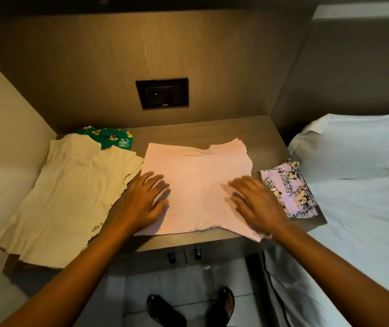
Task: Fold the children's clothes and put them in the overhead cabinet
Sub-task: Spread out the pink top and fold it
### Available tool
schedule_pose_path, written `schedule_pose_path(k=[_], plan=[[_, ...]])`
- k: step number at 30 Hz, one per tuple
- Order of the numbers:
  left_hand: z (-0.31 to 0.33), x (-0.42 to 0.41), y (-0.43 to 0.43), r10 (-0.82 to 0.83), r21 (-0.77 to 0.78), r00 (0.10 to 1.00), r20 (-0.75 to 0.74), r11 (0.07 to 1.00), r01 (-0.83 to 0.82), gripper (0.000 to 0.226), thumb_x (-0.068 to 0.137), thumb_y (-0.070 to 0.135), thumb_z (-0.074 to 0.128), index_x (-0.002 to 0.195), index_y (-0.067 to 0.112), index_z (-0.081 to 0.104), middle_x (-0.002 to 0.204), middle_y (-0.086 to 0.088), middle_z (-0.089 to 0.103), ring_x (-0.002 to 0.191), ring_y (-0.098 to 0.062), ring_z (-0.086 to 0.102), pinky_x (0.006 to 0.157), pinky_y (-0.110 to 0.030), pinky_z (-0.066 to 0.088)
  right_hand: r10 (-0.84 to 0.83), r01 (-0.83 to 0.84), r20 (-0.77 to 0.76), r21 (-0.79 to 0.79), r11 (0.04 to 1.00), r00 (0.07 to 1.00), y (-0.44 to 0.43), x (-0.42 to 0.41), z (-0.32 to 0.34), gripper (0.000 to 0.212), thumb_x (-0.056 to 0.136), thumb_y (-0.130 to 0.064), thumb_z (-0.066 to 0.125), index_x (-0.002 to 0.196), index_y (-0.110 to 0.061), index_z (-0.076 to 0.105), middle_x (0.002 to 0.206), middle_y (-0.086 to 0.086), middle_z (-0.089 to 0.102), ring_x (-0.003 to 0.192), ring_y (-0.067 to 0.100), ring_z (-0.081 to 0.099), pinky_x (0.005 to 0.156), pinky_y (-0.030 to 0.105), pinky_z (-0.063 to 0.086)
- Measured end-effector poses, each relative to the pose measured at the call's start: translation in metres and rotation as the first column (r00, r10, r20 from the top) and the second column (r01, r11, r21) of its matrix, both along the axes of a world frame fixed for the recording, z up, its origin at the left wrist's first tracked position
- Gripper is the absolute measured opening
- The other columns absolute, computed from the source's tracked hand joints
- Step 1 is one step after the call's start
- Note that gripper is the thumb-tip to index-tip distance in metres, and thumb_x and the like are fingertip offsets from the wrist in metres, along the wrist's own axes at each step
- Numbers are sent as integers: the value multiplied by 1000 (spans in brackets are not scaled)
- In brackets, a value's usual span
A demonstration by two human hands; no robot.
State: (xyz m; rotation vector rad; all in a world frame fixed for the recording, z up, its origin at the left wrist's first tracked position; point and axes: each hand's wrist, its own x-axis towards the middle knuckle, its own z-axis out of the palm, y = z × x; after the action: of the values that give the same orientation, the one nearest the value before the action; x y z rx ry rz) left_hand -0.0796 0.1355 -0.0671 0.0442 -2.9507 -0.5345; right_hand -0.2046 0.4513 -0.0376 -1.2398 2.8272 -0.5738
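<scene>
Head view: four garments on desk [188, 131]. One pink top [198, 185] centre, under left hand [145, 200] and right hand [257, 201], grips wide, flat. One cream top [71, 197] nine o'clock, one green piece [108, 136] eleven, one lilac print [287, 187] three.

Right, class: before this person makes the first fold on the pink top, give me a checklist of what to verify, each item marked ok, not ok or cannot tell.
1. Pink top spread flat on the counter: ok.
2. Left hand and right hand both flat on it: ok.
3. Hem inside the counter edge: not ok, its right corner overhangs.
4. Cream top clear of it: ok, beside it.
5. Lilac printed garment already folded: ok.
6. Overhead cabinet open: cannot tell, out of view.
</scene>
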Motion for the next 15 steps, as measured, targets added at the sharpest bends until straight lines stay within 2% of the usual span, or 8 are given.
schedule_pose_path(k=[2, 3, 5, 7, 11, 13, 15], plan=[[3, 36, -6, -83, -44, 996, 38, 995, 85, 40, 85, 53, 53, 114, 29, 68, 122, 3, 66, 118, -21, 55, 91, -50, 50, 61, -61, 11, -22, 998, 998, 28, 28, 0, 33, 96, -43, 50, 126, -32, 58, 121, -5, 62, 113, 12, 52, 89, 30, 46], [2, 50, -9, -94, -31, 994, 60, 995, 96, 38, 83, 55, 56, 108, 31, 70, 116, 5, 67, 112, -18, 57, 87, -44, 51, 82, -82, 25, 8, 997, 996, 39, 39, -2, 35, 94, -47, 51, 125, -32, 59, 120, -7, 62, 111, 11, 52, 88, 30, 47], [2, 71, -11, -87, -5, 992, 92, 996, 88, 39, 79, 61, 61, 103, 32, 71, 115, 7, 67, 107, -13, 58, 85, -36, 50, 114, -116, 23, 129, 985, 993, 55, 52, -14, 46, 88, -55, 56, 127, -30, 59, 125, -6, 59, 115, 13, 51, 91, 34, 48], [1, 85, -13, -88, 15, 989, 117, 996, 87, 43, 77, 64, 63, 105, 33, 71, 122, 7, 65, 110, -9, 56, 87, -31, 49, 128, -126, 2, 199, 972, 992, 63, 58, -26, 50, 82, -47, 68, 127, -26, 58, 130, -2, 58, 118, 19, 52, 94, 40, 50], [0, 99, -15, -110, 28, 987, 120, 994, 107, 47, 76, 58, 66, 113, 30, 68, 128, 7, 62, 112, -11, 59, 88, -28, 49, 87, -79, -81, 97, 992, 993, 66, 57, -35, 46, 68, -11, 83, 111, -20, 69, 116, 2, 67, 107, 23, 61, 91, 38, 53], [1, 103, -14, -140, -13, 984, 108, 990, 142, 45, 76, 56, 65, 112, 29, 69, 125, 6, 64, 110, -12, 60, 88, -29, 50, 70, -67, -109, 30, 997, 992, 67, 57, -38, 41, 68, -6, 82, 106, -18, 71, 111, 3, 69, 103, 23, 63, 89, 36, 53], [4, 106, -13, -172, -60, 982, 82, 982, 178, 40, 78, 54, 63, 108, 28, 69, 121, 5, 65, 107, -13, 62, 86, -29, 49, 38, -42, -69, -50, 998, 997, 68, 58, -38, 36, 74, -5, 77, 106, -19, 70, 109, 2, 69, 102, 21, 63, 89, 35, 54]])
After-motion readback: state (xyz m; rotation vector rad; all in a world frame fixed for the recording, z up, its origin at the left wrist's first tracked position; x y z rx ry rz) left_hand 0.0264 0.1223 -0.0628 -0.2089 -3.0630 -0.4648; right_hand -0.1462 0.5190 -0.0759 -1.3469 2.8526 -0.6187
